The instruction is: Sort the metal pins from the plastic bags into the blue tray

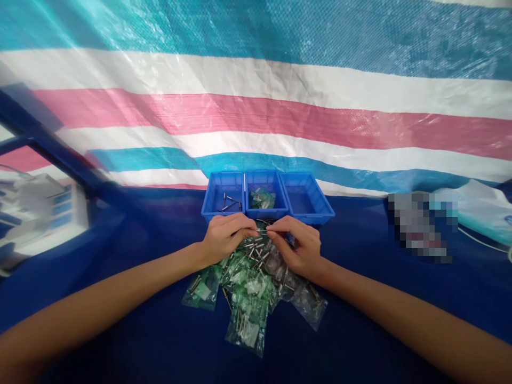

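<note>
Between my fingertips I hold a thin metal pin [262, 231], its ends pinched by my left hand [229, 234] and my right hand [298, 245]. Both hands are closed and hover over a heap of loose metal pins [256, 250] and small clear plastic bags [250, 288]. Several bags hold pins and white slips, some tinted green. Behind my hands stand three blue bins. The left bin [212, 200] contains a few pins, the middle bin [267, 181] a greenish bag, and the right bin [306, 200] shows its bare bottom.
A dark blue table [140, 229] carries everything. A striped plastic sheet [256, 117] hangs behind it. At the left is a white device [60, 213] beside a dark frame [48, 149]. At the right lie a blurred-out item [420, 226] and a pale plastic bag [476, 208].
</note>
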`<move>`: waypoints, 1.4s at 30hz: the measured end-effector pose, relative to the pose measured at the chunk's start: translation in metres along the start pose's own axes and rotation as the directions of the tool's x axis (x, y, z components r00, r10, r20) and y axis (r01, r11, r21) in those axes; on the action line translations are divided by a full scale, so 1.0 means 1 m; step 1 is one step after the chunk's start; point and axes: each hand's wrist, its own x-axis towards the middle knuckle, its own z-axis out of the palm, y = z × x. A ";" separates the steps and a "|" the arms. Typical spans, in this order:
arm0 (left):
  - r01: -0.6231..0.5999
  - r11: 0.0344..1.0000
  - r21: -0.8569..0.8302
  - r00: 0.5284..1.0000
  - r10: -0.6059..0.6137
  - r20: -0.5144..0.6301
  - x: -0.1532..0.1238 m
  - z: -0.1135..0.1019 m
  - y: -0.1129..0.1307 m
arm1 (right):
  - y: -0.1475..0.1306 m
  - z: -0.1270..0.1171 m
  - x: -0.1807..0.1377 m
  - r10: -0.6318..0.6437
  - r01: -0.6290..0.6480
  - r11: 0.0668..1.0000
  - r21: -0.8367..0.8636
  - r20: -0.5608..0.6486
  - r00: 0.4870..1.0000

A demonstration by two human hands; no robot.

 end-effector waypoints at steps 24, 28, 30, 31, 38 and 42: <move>0.035 0.999 0.032 0.999 -0.035 0.002 0.000 0.001 0.000 | 0.001 0.001 0.000 0.006 -0.006 1.000 -0.007 -0.011 1.000; 0.045 0.999 0.023 0.999 -0.045 -0.005 0.000 0.001 0.000 | 0.001 0.001 0.000 0.003 -0.003 1.000 -0.008 -0.008 1.000; 0.043 0.999 0.024 0.999 -0.043 -0.002 0.000 0.001 0.000 | 0.000 0.001 0.000 -0.002 0.002 1.000 -0.005 -0.005 1.000; 0.039 0.999 0.024 0.999 -0.039 0.000 0.000 0.001 0.000 | 0.000 0.001 0.000 -0.002 0.002 1.000 -0.003 0.000 1.000; 0.025 1.000 0.005 0.999 -0.026 0.029 0.000 -0.001 0.001 | 0.001 0.001 0.000 -0.004 0.004 1.000 0.004 -0.006 1.000; 0.038 0.999 0.003 0.999 -0.038 0.028 0.000 -0.001 0.000 | 0.000 0.001 0.000 0.044 -0.044 0.999 0.008 -0.008 0.999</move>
